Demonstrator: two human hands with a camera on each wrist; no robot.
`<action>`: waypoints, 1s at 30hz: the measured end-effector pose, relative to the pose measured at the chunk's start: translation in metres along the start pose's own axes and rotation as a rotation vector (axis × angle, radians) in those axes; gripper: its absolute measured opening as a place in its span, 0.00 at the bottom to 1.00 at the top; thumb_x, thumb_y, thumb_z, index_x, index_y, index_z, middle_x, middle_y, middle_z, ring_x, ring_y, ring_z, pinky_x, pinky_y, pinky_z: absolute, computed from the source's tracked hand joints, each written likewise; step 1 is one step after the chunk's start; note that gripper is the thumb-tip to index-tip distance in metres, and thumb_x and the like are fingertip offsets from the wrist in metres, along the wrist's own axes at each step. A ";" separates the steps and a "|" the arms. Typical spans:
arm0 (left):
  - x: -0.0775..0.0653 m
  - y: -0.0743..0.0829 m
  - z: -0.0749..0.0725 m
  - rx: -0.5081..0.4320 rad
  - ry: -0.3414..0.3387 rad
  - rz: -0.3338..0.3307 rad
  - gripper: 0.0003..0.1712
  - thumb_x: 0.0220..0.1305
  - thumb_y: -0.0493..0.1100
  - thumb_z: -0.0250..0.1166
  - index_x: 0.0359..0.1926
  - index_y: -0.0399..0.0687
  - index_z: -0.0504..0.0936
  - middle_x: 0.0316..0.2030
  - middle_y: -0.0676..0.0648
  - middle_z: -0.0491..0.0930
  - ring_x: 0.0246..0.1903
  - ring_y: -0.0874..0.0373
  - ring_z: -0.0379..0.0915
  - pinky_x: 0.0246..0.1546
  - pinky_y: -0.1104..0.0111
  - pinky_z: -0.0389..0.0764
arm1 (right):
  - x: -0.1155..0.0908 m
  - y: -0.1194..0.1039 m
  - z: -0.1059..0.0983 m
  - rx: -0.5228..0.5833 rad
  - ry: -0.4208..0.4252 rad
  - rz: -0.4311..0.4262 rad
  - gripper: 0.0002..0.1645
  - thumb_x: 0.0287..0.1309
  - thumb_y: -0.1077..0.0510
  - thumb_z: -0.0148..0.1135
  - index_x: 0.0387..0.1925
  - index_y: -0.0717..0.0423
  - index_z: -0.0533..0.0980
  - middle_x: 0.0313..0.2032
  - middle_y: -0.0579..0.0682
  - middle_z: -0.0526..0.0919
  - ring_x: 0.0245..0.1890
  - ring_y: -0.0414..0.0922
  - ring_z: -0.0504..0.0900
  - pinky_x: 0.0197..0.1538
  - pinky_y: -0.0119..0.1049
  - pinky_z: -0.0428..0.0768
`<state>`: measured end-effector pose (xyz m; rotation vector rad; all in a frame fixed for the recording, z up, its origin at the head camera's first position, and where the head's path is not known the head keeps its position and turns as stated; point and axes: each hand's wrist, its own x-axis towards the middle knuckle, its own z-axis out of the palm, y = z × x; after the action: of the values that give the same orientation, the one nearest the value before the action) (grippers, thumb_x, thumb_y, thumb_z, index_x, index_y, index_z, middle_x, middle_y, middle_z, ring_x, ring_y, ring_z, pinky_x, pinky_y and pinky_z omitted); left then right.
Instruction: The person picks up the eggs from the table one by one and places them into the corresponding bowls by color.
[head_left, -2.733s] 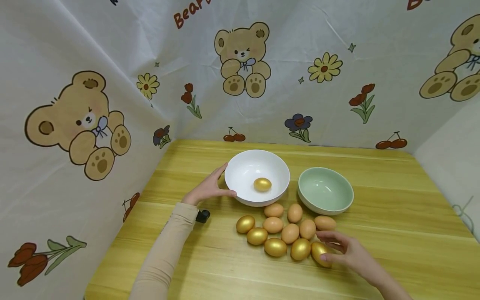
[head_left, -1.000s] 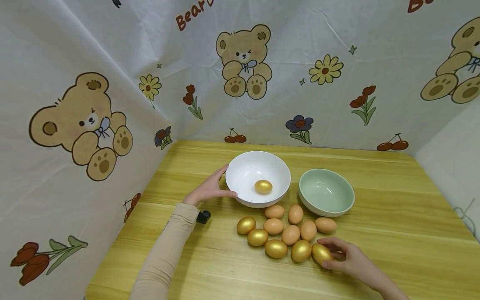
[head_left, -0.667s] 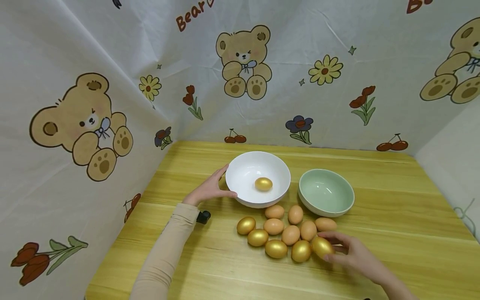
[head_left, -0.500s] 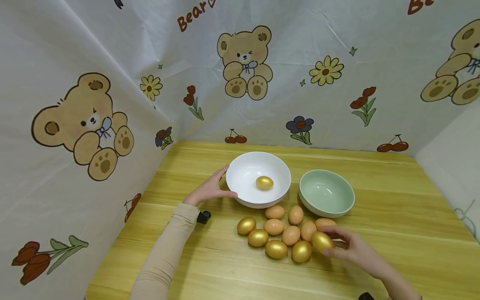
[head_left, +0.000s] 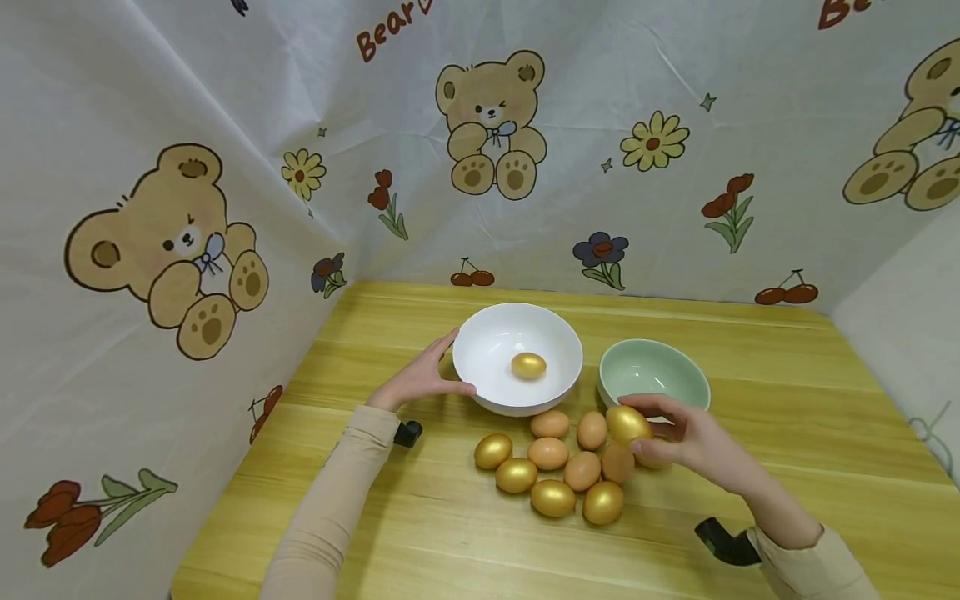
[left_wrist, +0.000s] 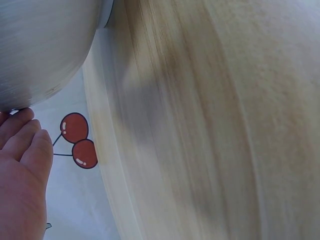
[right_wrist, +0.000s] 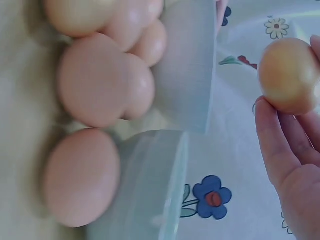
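Note:
With thumb and fingertips, my right hand (head_left: pixel 701 446) pinches a golden egg (head_left: pixel 628 426), raised above the brown eggs at the near side of the green bowl (head_left: pixel 652 371). The right wrist view shows this golden egg (right_wrist: pixel 287 75) higher than the bowl rims. My left hand (head_left: pixel 416 379) spans the left side of the white bowl (head_left: pixel 480 358), its thumb at the rim; in the left wrist view the fingers (left_wrist: pixel 37 155) lie straight against the outer wall. One golden egg (head_left: pixel 528 365) lies inside the white bowl.
Several brown eggs (head_left: pixel 548 453) cluster in front of the two bowls, with several golden eggs (head_left: pixel 552 498) along their near and left sides. They lie on a wooden table (head_left: pixel 780 392). A bear-print cloth (head_left: pixel 540 225) hangs behind and at the left.
My right hand has taken hold of the golden egg at the right end of the row, lifted it and moved it toward the bowls. The left hand stays at the white bowl.

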<state>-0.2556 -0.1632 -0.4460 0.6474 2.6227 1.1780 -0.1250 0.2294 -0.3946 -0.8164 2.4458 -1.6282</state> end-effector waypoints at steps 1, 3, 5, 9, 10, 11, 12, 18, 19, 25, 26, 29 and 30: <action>0.000 0.000 0.000 0.003 0.000 -0.003 0.67 0.40 0.67 0.71 0.73 0.50 0.42 0.71 0.49 0.43 0.68 0.52 0.40 0.63 0.52 0.52 | 0.004 -0.002 -0.001 -0.004 0.004 -0.002 0.29 0.53 0.66 0.65 0.57 0.64 0.69 0.51 0.58 0.75 0.49 0.40 0.75 0.49 0.30 0.75; 0.000 0.000 0.000 0.008 0.001 -0.007 0.68 0.40 0.67 0.72 0.73 0.50 0.42 0.71 0.49 0.43 0.68 0.52 0.40 0.63 0.52 0.53 | 0.013 -0.005 -0.003 -0.020 0.016 -0.005 0.28 0.53 0.66 0.65 0.57 0.63 0.70 0.51 0.57 0.75 0.49 0.40 0.75 0.49 0.29 0.75; 0.000 0.000 0.000 0.010 0.001 -0.011 0.67 0.40 0.67 0.71 0.73 0.51 0.42 0.71 0.49 0.43 0.68 0.52 0.40 0.63 0.51 0.53 | 0.021 -0.008 -0.004 -0.028 0.029 -0.013 0.28 0.54 0.66 0.65 0.57 0.63 0.70 0.52 0.57 0.75 0.49 0.39 0.74 0.49 0.29 0.75; 0.001 0.000 0.001 0.007 -0.002 -0.004 0.67 0.40 0.67 0.71 0.73 0.50 0.42 0.71 0.48 0.44 0.68 0.51 0.40 0.63 0.51 0.53 | 0.037 -0.013 -0.007 -0.036 0.054 -0.024 0.29 0.53 0.67 0.65 0.57 0.65 0.69 0.52 0.59 0.74 0.49 0.41 0.74 0.49 0.29 0.75; 0.001 0.000 0.001 0.004 -0.002 -0.005 0.67 0.40 0.67 0.71 0.73 0.50 0.42 0.71 0.48 0.43 0.68 0.51 0.40 0.63 0.51 0.52 | 0.041 -0.014 -0.007 -0.040 0.058 -0.022 0.29 0.53 0.66 0.65 0.57 0.64 0.70 0.52 0.58 0.75 0.49 0.42 0.74 0.49 0.29 0.75; 0.001 0.000 0.001 0.002 -0.002 -0.002 0.67 0.40 0.67 0.71 0.73 0.49 0.42 0.71 0.48 0.43 0.68 0.51 0.40 0.63 0.51 0.52 | 0.045 -0.015 -0.008 -0.048 0.061 -0.015 0.29 0.53 0.65 0.66 0.57 0.64 0.70 0.52 0.57 0.75 0.49 0.43 0.74 0.49 0.29 0.75; 0.001 0.000 0.001 0.004 -0.002 -0.004 0.68 0.40 0.67 0.71 0.73 0.49 0.42 0.71 0.48 0.43 0.68 0.51 0.40 0.63 0.51 0.52 | 0.048 -0.016 -0.008 -0.056 0.062 -0.009 0.29 0.53 0.63 0.66 0.57 0.63 0.70 0.51 0.56 0.75 0.49 0.44 0.75 0.49 0.29 0.75; 0.001 0.000 0.001 0.012 -0.003 -0.004 0.68 0.39 0.69 0.71 0.73 0.51 0.42 0.71 0.49 0.43 0.68 0.51 0.40 0.63 0.51 0.52 | 0.067 -0.020 -0.005 -0.026 0.051 0.051 0.31 0.54 0.57 0.67 0.59 0.61 0.69 0.53 0.54 0.75 0.52 0.51 0.73 0.49 0.33 0.76; 0.001 0.000 0.001 0.007 -0.003 -0.003 0.68 0.40 0.68 0.71 0.73 0.51 0.42 0.71 0.48 0.43 0.68 0.51 0.40 0.63 0.51 0.52 | 0.070 -0.021 -0.004 -0.011 0.049 0.060 0.32 0.54 0.57 0.67 0.59 0.61 0.69 0.54 0.54 0.74 0.52 0.52 0.73 0.50 0.34 0.76; 0.000 0.002 0.000 -0.014 0.000 0.000 0.67 0.40 0.67 0.71 0.73 0.52 0.42 0.71 0.48 0.44 0.68 0.51 0.41 0.63 0.51 0.52 | 0.089 -0.021 0.006 0.052 0.044 0.069 0.32 0.53 0.59 0.67 0.59 0.64 0.69 0.55 0.55 0.74 0.53 0.51 0.72 0.51 0.34 0.75; 0.000 0.002 0.000 -0.013 0.001 -0.004 0.67 0.40 0.67 0.71 0.73 0.52 0.42 0.71 0.48 0.44 0.68 0.52 0.41 0.63 0.51 0.52 | 0.092 -0.020 0.008 0.060 0.042 0.068 0.32 0.53 0.59 0.67 0.59 0.65 0.69 0.55 0.56 0.74 0.53 0.51 0.72 0.51 0.34 0.75; -0.001 0.002 0.000 -0.008 -0.001 -0.014 0.68 0.40 0.67 0.72 0.73 0.52 0.42 0.71 0.49 0.43 0.68 0.52 0.40 0.63 0.52 0.51 | 0.101 -0.019 0.014 0.089 0.029 0.077 0.32 0.53 0.60 0.67 0.59 0.65 0.69 0.55 0.56 0.74 0.54 0.51 0.72 0.52 0.37 0.74; -0.001 0.002 0.000 -0.007 -0.002 -0.015 0.68 0.40 0.67 0.72 0.73 0.52 0.42 0.71 0.49 0.43 0.68 0.52 0.40 0.63 0.51 0.51 | 0.105 -0.017 0.016 0.098 0.024 0.084 0.32 0.53 0.59 0.67 0.59 0.64 0.69 0.54 0.56 0.74 0.54 0.51 0.72 0.53 0.38 0.74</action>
<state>-0.2543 -0.1629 -0.4444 0.6262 2.6158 1.1810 -0.2018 0.1613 -0.3639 -0.6751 2.3599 -1.7217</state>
